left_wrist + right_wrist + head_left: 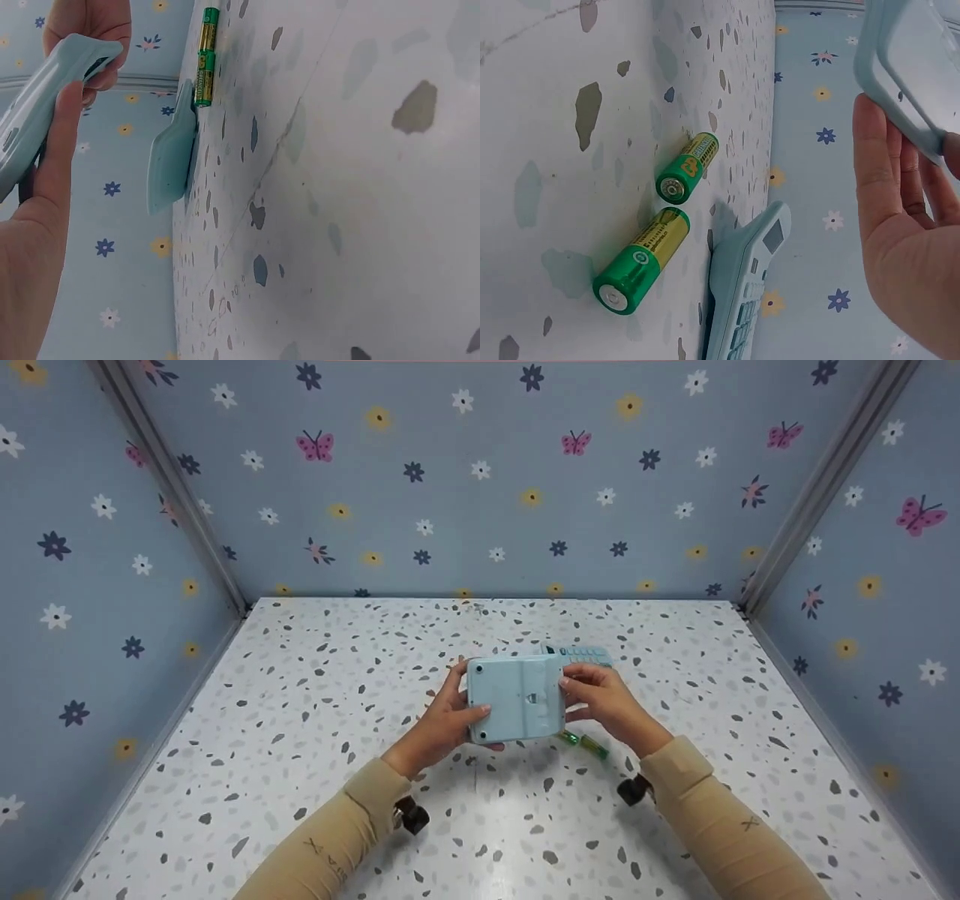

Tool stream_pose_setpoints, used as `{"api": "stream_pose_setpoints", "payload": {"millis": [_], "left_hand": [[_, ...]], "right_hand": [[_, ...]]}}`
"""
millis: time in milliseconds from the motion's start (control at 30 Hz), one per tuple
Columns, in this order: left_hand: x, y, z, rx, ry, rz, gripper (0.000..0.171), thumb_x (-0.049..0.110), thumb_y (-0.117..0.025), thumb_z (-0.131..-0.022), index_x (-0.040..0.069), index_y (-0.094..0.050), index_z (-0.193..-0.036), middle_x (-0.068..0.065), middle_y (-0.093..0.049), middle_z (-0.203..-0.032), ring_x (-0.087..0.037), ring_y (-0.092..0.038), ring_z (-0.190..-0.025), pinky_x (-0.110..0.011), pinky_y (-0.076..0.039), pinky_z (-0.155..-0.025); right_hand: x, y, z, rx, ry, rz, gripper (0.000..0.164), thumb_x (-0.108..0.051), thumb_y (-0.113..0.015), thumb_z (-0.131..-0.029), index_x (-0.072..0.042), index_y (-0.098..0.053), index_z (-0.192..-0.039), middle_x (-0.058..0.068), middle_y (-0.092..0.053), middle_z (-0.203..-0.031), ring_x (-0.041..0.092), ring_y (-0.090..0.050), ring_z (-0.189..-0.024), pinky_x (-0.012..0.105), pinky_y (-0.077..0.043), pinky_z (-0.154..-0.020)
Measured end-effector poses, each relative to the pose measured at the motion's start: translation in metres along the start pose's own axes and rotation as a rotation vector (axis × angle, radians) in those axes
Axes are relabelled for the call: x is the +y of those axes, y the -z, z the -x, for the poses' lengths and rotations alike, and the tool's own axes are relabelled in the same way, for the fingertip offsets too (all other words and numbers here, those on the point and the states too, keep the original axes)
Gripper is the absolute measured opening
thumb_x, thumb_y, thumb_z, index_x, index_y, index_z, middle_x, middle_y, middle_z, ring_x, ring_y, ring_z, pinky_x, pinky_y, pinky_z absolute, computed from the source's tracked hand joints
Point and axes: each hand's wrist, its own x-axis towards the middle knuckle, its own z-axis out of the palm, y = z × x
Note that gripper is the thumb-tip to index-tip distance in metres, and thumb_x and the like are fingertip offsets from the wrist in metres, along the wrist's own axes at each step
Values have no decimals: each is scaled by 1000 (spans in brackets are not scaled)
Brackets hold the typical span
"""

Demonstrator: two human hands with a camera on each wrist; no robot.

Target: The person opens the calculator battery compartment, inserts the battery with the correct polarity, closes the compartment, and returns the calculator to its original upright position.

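One tan sleeve per arm, two in all (pixel 337 825), is seen nearest, above the speckled desk (pixel 525 810). One pale-blue device (pixel 504 701) is held up off the desk's middle by two hands. Its left edge is gripped by the left hand (pixel 442 721), thumb laid on the face, fingers tucked behind; its right edge is pinched by the right hand (pixel 611 709) between thumb and fingertips. The keyless face is turned up, presumably so that it can be seen while both sides are steadied. Two green batteries (pixel 641 262), lying nearly end to end, are placed right of the desk's middle, probably for easy reach. Farther, towards the back-right corner, one keypad (pixel 585 652) is partly covered. Beyond the back edge, a flowered wall (pixel 480 532) is seen.
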Motion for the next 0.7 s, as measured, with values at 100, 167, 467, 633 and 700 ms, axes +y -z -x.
{"api": "stream_pose_setpoints", "payload": {"millis": [100, 167, 467, 633, 700], "left_hand": [[-3, 1, 0, -26, 19, 41, 70, 3, -55, -110, 32, -21, -164, -24, -46, -160, -46, -62, -134, -56, -67, -84], [-5, 1, 0, -33, 24, 58, 69, 3, -55, -110, 31, -21, -163, -23, -47, -159, -44, -64, -132, -55, -67, -83], [-8, -1, -1, -3, 40, 134, 70, 3, -51, -112, 30, -17, -167, -23, -49, -158, -39, -69, -126, -55, -67, -84], [-11, 1, -4, 5, 39, 144, 69, 4, -50, -113, 28, -15, -167, -24, -48, -158, -36, -70, -125, -53, -67, -85], [-12, 1, -4, 7, 38, 148, 67, 4, -49, -113, 28, -16, -166, -24, -47, -159, -36, -70, -124, -53, -67, -85]], "right_hand": [[1, 0, 0, -7, -21, 19, 28, -17, -62, -111, -3, -68, -134, 5, -74, -113, 20, -74, -90, 38, -68, -80], [1, -1, 0, -3, -26, 26, 28, -17, -62, -111, -2, -69, -134, 5, -74, -113, 20, -74, -90, 38, -67, -79], [-4, -14, 4, 117, 101, 186, 36, -15, -63, -109, 1, -66, -142, 16, -70, -119, 19, -73, -91, 34, -67, -75], [-9, -28, 11, 213, 219, 319, 38, -15, -65, -108, 0, -65, -142, 20, -68, -129, 26, -71, -102, 35, -64, -84], [-10, -33, 14, 242, 250, 356, 37, -15, -67, -106, -1, -66, -141, 20, -69, -133, 30, -71, -109, 41, -64, -91]]}}
